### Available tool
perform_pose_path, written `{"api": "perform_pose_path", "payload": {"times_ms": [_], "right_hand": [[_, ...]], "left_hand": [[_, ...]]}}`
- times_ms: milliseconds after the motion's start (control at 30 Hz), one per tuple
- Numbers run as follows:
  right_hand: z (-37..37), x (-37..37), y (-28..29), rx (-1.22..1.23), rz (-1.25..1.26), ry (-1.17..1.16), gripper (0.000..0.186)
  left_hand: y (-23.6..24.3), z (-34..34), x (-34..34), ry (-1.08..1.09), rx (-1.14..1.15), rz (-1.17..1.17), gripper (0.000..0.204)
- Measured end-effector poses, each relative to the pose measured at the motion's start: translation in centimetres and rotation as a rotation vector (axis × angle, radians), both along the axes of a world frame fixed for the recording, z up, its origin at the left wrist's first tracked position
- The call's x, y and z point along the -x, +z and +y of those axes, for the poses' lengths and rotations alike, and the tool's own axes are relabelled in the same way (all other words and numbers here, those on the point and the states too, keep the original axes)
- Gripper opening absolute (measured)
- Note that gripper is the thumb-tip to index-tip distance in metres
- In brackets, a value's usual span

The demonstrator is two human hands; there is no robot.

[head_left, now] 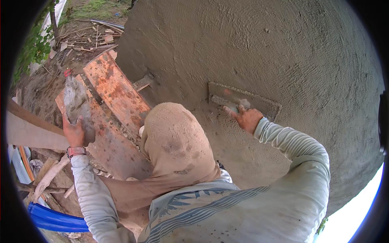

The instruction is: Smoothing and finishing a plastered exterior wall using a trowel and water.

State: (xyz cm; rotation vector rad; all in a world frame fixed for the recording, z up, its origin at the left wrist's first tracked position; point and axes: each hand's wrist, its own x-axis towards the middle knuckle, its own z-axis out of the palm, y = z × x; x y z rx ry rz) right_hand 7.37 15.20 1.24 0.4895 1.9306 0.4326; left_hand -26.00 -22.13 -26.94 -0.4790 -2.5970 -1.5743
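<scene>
My left hand and my right hand are not in view. Directly before me, seen from behind, a co-worker in a tan head covering (pixel 172 137) and pale striped shirt (pixel 227 210) works at a curved, textured grey plaster surface (pixel 251 44). The co-worker's right hand (pixel 247 117) grips a plaster-coated rectangular float (pixel 259 99) against it. Their left hand (pixel 73 131) holds a grey, mortar-caked tool (pixel 77 97) with a small red part at its far end.
Two mortar-splattered orange boards (pixel 111 89) lie left of the co-worker. Scrap wood (pixel 93 38) litters the dirt at upper left, beside leaves (pixel 34 52). Broken timber (pixel 48 178), a pale beam (pixel 36 129) and a bright blue plastic piece (pixel 54 218) are at lower left.
</scene>
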Motion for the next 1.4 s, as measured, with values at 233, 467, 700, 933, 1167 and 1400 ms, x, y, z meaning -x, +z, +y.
{"api": "perform_pose_path", "payload": {"times_ms": [233, 467, 700, 933, 1167, 1400], "right_hand": [[1.9, 7.8, -7.1, -0.006, 0.346, 0.103, 0.069], [0.5, 0.5, -7.5, 0.034, 0.185, -0.026, 0.065], [-0.6, -0.8, 3.6, -0.15, 0.096, 0.016, 0.068], [1.5, 8.1, 7.2, -0.413, 0.536, 0.209, 0.071], [0.5, 1.3, 3.7, -0.282, 0.347, 0.096, 0.07], [0.3, -3.5, 9.9, -0.427, 0.316, 0.044, 0.081]], "left_hand": [[-0.1, 1.5, 0.5, 0.02, 0.055, 0.032, 0.049], [-1.3, 2.0, 0.7, 0.069, 0.08, 0.026, 0.056], [-1.9, 1.0, 1.7, 0.045, -0.003, 0.001, 0.059], [-1.8, 2.0, 1.7, 0.056, 0.067, 0.04, 0.057], [-1.5, 2.6, 1.4, 0.016, 0.045, -0.021, 0.052], [-2.9, 1.6, 2.5, 0.021, 0.025, 0.019, 0.054]]}}
